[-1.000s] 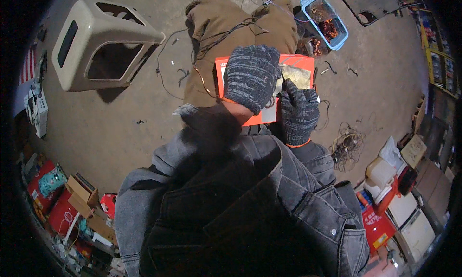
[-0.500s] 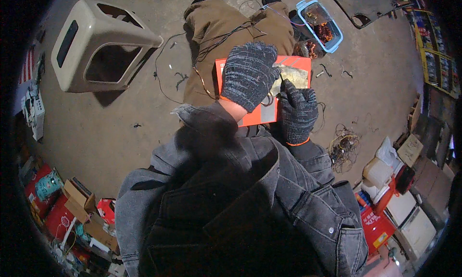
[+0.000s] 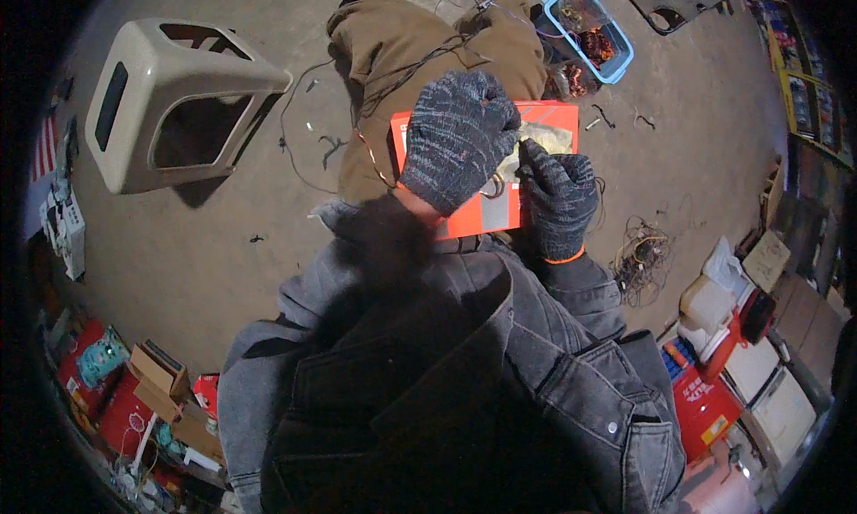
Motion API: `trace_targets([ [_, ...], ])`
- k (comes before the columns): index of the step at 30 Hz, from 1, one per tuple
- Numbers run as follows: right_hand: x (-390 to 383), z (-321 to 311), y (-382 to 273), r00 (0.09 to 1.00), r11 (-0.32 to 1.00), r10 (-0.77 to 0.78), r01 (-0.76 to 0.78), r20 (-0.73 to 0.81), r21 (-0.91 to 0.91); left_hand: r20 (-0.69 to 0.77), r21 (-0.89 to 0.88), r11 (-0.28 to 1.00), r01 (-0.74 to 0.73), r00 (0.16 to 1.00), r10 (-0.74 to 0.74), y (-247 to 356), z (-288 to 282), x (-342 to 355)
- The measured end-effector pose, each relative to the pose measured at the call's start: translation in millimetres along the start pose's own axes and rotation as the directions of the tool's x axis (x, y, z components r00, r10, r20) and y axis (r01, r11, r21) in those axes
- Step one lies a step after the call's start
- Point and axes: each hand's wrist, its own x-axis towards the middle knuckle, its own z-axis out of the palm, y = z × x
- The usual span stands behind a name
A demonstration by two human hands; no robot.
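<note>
Both my hands wear dark grey knit gloves and meet over an orange-red flat box or board (image 3: pixel 464 221) on my lap. My left hand (image 3: pixel 460 139) is closed like a fist, its back upward, so whatever is inside is hidden. Close beside it, my right hand (image 3: pixel 561 197) is closed with thumb and finger pinched near a yellowish patch (image 3: pixel 546 139) on the board. What that pinch holds is too small to name. A thin wire loop (image 3: pixel 493 188) shows below my left hand. A copper-coloured wire (image 3: pixel 375 161) runs toward my left wrist.
Dark wires (image 3: pixel 415 67) lie across my brown trousers. Ahead to the right stands a blue-rimmed tub (image 3: pixel 625 63) holding copper coils. A beige plastic stool (image 3: pixel 134 99) lies on its side at left. Tangled wire (image 3: pixel 644 255) and scraps lie on the floor; boxes (image 3: pixel 161 380) crowd the lower left.
The view has shifted slightly. My hands stay together over the board, with the right fingertips slightly shifted; both remain closed.
</note>
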Motion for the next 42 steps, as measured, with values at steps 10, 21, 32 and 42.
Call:
trace_targets([
  [10, 11.7, 0.7, -7.7, 0.999, 1.0, 0.022, -0.022, 0.027, 0.004, -0.008, 0.106, 0.994, -0.008, 1.0, 0.009, -0.2, 4.4, 0.4],
  [21, 4.2, 0.8, 6.6, 0.995, 0.999, 0.001, 0.003, 0.095, -0.038, 0.015, 0.185, 0.983, 0.002, 1.0, -0.005, 9.0, 14.1, 2.6],
  [32, 13.8, -8.6, -1.2, 0.995, 0.999, 0.016, -0.013, 0.102, -0.029, 0.119, 0.183, 0.979, 0.087, 0.987, -0.11, 12.0, 8.8, 0.9],
  [42, 31.2, -24.7, 14.3, 0.964, 0.987, -0.162, 0.161, 0.209, 0.023, 0.223, 0.273, 0.959, 0.076, 0.965, -0.14, 13.4, 2.6, 14.9],
])
